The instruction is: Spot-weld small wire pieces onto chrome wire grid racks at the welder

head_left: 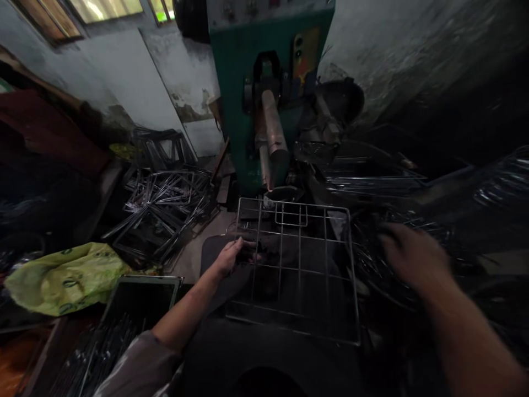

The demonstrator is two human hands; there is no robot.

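While the left hand (228, 257) holds the wire rack (300, 269) by its left side, the right hand (415, 256) is out by the dark wire pile (367, 264). This looks like a step where one hand minds the rack and the other is busy at the side. Moving the rack well would seem to call for a firm hold and a level tilt, as its far edge is close to the machine and could bump it.

Nearest, the left arm comes out of a gray sleeve (142, 364) and points forward and in. Its thumb and fingers are closed on the rack's side wire. The right arm is bare and stretches forward from the right, with the hand well apart from the rack. That hand is blurry, so one cannot tell if it grips anything.

The rack lies over the lap, with a small wire loop (291, 224) near its far edge. Past it stands the green machine (235, 110), with thick rods (275, 129) poking out. A heap of wire frames (159, 193) sits to the left.
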